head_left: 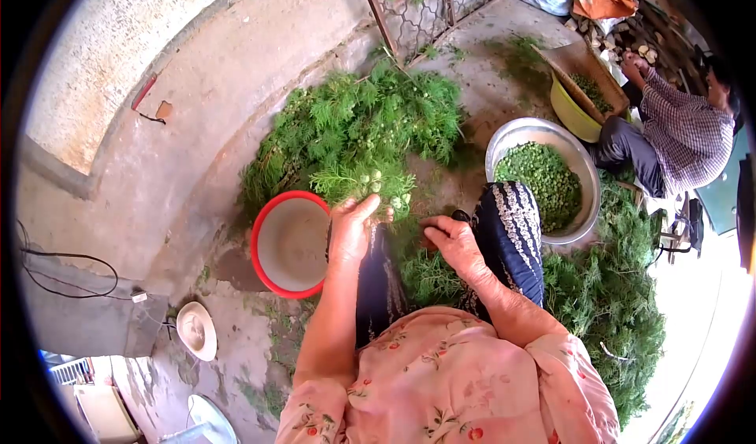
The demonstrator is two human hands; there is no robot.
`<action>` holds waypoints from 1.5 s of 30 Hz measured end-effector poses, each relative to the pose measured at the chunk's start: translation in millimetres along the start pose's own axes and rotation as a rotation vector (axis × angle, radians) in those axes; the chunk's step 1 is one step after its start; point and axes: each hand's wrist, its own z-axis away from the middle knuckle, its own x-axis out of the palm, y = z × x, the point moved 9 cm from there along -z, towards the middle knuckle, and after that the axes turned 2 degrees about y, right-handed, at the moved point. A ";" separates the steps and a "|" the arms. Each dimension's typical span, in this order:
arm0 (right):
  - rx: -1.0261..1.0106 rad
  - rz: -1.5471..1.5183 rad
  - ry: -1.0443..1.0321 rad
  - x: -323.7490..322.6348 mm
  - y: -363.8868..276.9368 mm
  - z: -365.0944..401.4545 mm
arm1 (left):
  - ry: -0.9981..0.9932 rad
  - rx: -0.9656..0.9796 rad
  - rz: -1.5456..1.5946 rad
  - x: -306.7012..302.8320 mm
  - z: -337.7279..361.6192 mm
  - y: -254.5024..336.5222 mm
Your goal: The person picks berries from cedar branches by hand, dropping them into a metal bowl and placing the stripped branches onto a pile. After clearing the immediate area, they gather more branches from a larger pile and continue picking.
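Observation:
My left hand [352, 225] grips a feathery green sprig [370, 182] bearing small pale green fruits, held above my knees. My right hand [450, 237] sits just to its right, fingers pinched at the sprig's stem end; what it pinches is too small to tell. A red-rimmed bowl [272, 222] stands on the ground left of my left hand, its inside pale and bare. A large pile of the same green branches [354, 121] lies beyond my hands.
A metal basin [583, 180] of picked green fruits stands at my right knee. More cut greenery [606, 302] is heaped at right. Another person [677, 133] sits at far right by a yellow bowl [571, 113]. A wire gate [425, 3] stands behind.

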 end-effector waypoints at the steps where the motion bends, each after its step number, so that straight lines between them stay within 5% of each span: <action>1: -0.060 -0.017 0.080 -6.3 -1.7 -4.5 | 0.003 -0.008 -0.033 2.6 2.5 -1.4; 5: -0.209 -0.217 0.252 -24.8 -24.1 -4.7 | -0.031 -0.048 -0.213 10.1 12.5 -14.9; 10: -0.468 0.010 0.362 -31.2 -63.7 4.2 | -0.097 -0.137 -0.409 20.0 20.5 -32.6; 13: -0.458 0.153 0.289 -21.9 -61.6 -4.6 | -0.204 -0.162 -0.478 30.6 23.3 -42.9; 20: -0.145 -0.077 0.136 -12.8 -20.4 -23.3 | -0.215 -0.219 -0.529 34.5 20.5 -53.2; 28: -0.153 -0.014 0.083 -7.5 -25.8 -29.5 | -0.226 -0.182 -0.529 36.7 16.2 -48.1; 33: -0.005 -0.215 0.043 -0.5 -5.3 -35.1 | -0.129 -0.215 -0.491 25.2 12.9 -54.2; 37: 0.282 -0.846 0.158 3.5 11.0 -40.6 | -0.036 -0.244 -0.357 15.0 13.5 -58.1; 45: 0.238 -0.903 0.140 -8.4 12.8 -50.5 | 0.032 -0.263 -0.129 9.8 9.9 -52.0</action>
